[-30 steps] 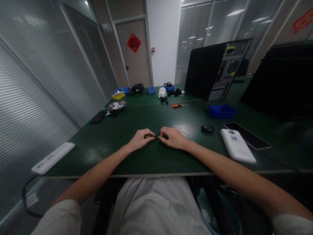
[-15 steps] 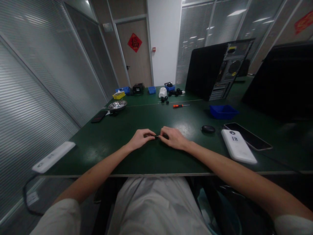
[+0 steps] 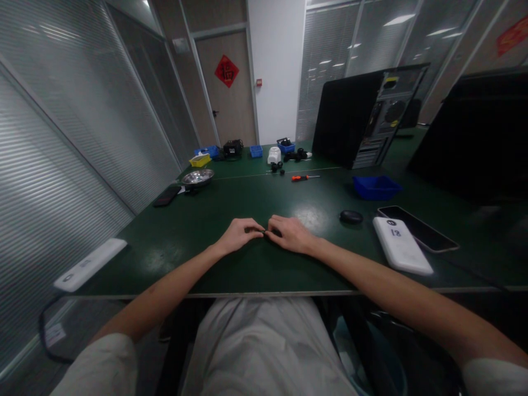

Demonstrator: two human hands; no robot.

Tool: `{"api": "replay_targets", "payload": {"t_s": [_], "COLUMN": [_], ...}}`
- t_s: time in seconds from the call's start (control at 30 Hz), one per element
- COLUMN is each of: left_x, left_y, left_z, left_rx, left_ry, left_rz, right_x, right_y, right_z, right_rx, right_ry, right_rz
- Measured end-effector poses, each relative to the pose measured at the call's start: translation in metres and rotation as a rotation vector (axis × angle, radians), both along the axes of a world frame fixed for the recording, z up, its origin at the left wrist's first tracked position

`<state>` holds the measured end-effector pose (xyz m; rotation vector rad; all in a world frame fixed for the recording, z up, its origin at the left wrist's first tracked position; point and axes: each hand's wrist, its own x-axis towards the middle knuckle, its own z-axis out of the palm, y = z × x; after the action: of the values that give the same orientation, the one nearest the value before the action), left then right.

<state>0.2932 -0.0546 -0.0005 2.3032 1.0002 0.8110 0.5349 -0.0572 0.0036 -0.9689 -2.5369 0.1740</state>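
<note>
Above the green table (image 3: 247,275), near its middle, my left hand (image 3: 239,234) and my right hand (image 3: 291,234) meet almost fingertip to fingertip. Thumb and fingers of my left hand are pinched together at a tiny dark item between the hands. My right hand pinches at the same spot from the other side. The item is mostly hidden by the fingertips and too small to make out.
To the right are a black mouse (image 3: 351,217), a white power bank (image 3: 402,245), a phone (image 3: 418,228) and a blue tray (image 3: 376,188). An orange screwdriver (image 3: 300,178) and a metal bowl (image 3: 198,177) lie farther back. A computer case (image 3: 350,118) stands behind.
The fingertips of both hands have drawn slightly closer together, and less of the dark item shows between them.
</note>
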Motion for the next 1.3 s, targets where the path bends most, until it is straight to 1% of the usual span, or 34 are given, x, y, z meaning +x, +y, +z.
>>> {"api": "replay_targets", "payload": {"t_s": [0.17, 0.3, 0.6, 0.77, 0.83, 1.0, 1.1, 1.2, 1.3], "left_x": [-0.001, -0.001, 0.0, -0.004, -0.006, -0.01, -0.013, -0.012, -0.008], "left_y": [0.003, 0.004, 0.007, 0.016, 0.022, 0.039, 0.043, 0.039, 0.026], "left_z": [-0.005, -0.008, -0.005, -0.005, -0.006, -0.012, -0.015, -0.011, -0.003], "left_rx": [-0.044, -0.092, -0.208, -0.245, -0.213, -0.008, 0.018, 0.041, 0.103], "left_ry": [-0.06, -0.097, -0.128, -0.162, -0.137, 0.018, 0.027, 0.012, 0.008], "left_rz": [0.041, 0.055, 0.061, 0.074, 0.094, 0.159, 0.159, 0.149, 0.106], "right_x": [-0.001, 0.0, -0.001, -0.003, -0.003, -0.003, -0.003, -0.002, 0.0], "right_y": [0.005, 0.008, 0.006, 0.004, 0.003, 0.004, 0.005, 0.006, 0.008], "right_z": [-0.008, -0.01, -0.008, -0.004, -0.003, -0.005, -0.006, -0.007, -0.008], "right_rx": [0.018, 0.02, 0.023, 0.005, 0.002, 0.006, 0.005, 0.008, 0.007], "right_ry": [0.0, 0.019, -0.006, -0.01, -0.007, 0.002, 0.007, 0.015, 0.05], "right_rz": [0.012, 0.021, -0.006, -0.013, -0.012, -0.013, -0.009, -0.003, -0.002]}}
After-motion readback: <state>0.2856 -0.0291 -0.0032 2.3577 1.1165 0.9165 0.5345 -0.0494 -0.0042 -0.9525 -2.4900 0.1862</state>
